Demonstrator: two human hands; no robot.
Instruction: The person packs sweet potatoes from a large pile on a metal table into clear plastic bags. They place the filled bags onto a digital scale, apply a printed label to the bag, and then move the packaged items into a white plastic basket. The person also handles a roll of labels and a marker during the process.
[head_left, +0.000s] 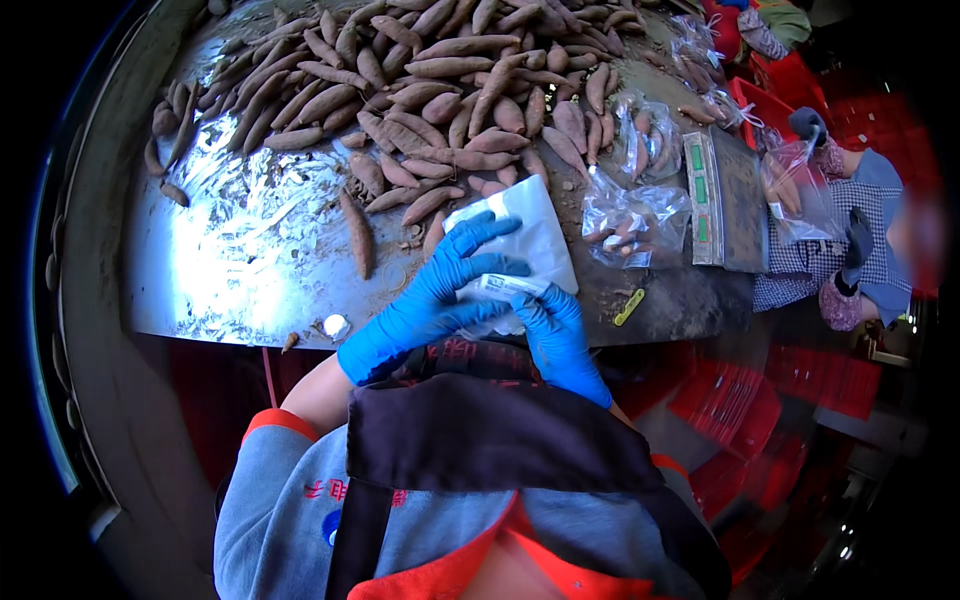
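Both my hands wear blue gloves and meet at the table's near edge. Thumb and fingers of my right hand (559, 337) pinch a clear plastic bag near its printed label (502, 283). My left hand (439, 289) reaches over from the other side, its fingers spread and partly blurred. Its thumb lies beside the same bag; whether it grips the plastic is unclear. Beneath the fingers lies a flat stack of whitish plastic bags (544, 225). Just beyond is a large heap of soil-covered sweet potatoes (450, 97), with one long sweet potato (357, 234) apart from it.
Filled plastic bags (637, 225) lie right of the stack, before a weighing scale (731, 199). A yellow-green box cutter (629, 307) rests near the edge. At right, a gloved co-worker (847, 225) holds a bag of sweet potatoes (795, 187). Red crates (727, 409) stand below.
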